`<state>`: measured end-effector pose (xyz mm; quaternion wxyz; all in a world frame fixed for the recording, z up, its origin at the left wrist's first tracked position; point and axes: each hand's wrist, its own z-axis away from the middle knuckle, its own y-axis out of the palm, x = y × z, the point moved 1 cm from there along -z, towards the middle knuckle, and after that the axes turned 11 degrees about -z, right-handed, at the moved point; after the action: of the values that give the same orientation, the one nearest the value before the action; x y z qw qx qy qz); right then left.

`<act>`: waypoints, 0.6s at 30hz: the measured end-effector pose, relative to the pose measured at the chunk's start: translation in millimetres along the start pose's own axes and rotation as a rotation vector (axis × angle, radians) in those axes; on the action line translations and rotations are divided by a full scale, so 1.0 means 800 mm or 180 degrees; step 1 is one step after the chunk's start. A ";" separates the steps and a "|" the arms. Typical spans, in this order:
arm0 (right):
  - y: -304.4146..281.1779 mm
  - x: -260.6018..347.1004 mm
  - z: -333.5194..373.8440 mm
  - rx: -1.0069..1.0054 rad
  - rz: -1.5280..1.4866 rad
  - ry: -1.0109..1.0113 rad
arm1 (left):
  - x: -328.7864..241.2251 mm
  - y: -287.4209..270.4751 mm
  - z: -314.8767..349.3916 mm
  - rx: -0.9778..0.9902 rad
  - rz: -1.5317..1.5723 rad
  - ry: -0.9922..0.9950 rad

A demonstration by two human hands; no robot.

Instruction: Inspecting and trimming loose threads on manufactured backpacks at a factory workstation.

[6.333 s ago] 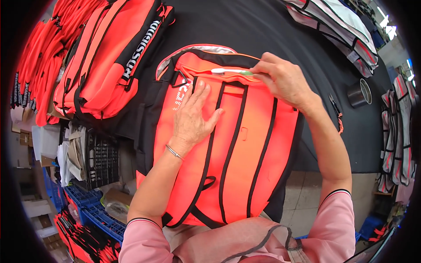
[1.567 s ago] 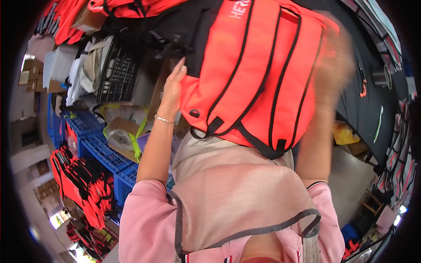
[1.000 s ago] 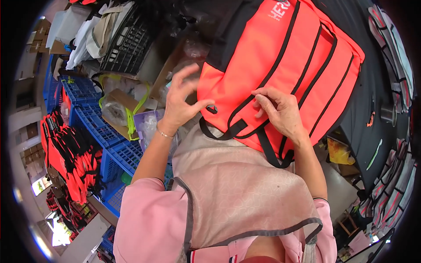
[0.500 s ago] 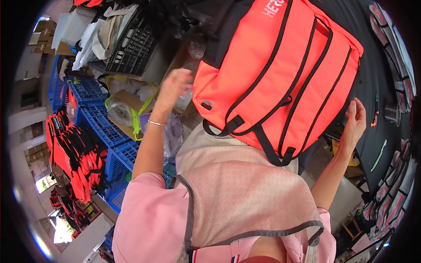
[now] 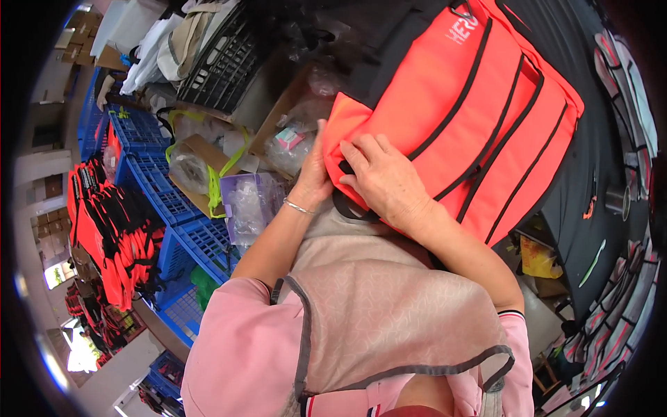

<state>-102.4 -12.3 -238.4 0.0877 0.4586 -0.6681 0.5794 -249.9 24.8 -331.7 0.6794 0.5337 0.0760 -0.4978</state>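
Observation:
A bright coral-red backpack (image 5: 445, 104) with black piping, black zips and black side fabric lies tilted across the table in front of me. Its lower left corner is between my two hands. My left hand (image 5: 316, 170), with a silver bracelet at the wrist, holds the outer side of that corner, its fingers partly hidden by the fabric. From the front, my right hand (image 5: 389, 177) grips the same corner with bent fingers beside a dark opening. A black strap loop (image 5: 349, 208) hangs just below my hands.
Blue plastic crates (image 5: 149, 181) stand at left, with red and black bags (image 5: 111, 236) piled beyond. Nearer are cartons of clear plastic bags (image 5: 198, 170) and a purple box (image 5: 246, 201). At right the black-covered table (image 5: 583, 229) bears a green-handled tool (image 5: 593, 263) and a metal cup (image 5: 617, 199).
My right hand has moved from the backpack's right edge across to its lower left corner. My left hand has come in against that corner. The backpack has shifted slightly to the right.

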 end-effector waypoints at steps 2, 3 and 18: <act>0.012 0.003 -0.002 0.0304 0.0336 0.0148 | 0.003 0.000 -0.001 -0.0128 -0.0203 0.0119; 0.014 0.004 -0.002 0.0260 0.0338 0.0048 | 0.005 0.000 -0.003 -0.0215 -0.0354 0.0144; 0.010 0.023 -0.029 0.1313 0.0350 0.0990 | 0.006 0.004 -0.015 -0.0675 -0.0789 0.0586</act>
<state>-127.9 -2.4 -224.8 0.0624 0.3351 -0.5382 0.7708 -239.7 31.5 -337.9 0.6555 0.4890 0.2550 -0.5159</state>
